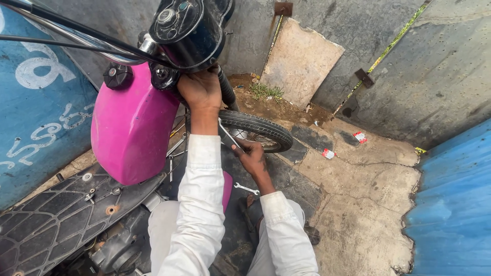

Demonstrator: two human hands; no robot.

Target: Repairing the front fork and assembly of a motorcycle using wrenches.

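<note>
The left hand (200, 89) reaches up and grips the dark part under the black headlight (186, 28), just beside the pink fuel tank (130, 128). The right hand (250, 156) is closed around a thin metal tool (228, 137) next to the front tire (258, 130). A small wrench (246, 188) lies on the cracked floor (358, 204) below that hand.

The left hand (200, 89) presses up against the motorcycle's steering neck, just beside the pink fuel tank (132, 125) and under the dark headlamp housing (188, 28). The right hand (251, 156) grips a slim metal tool (228, 136) close to the front tyre (258, 128). A spanner (246, 189) lies on the cracked concrete floor (358, 204) below.
</note>
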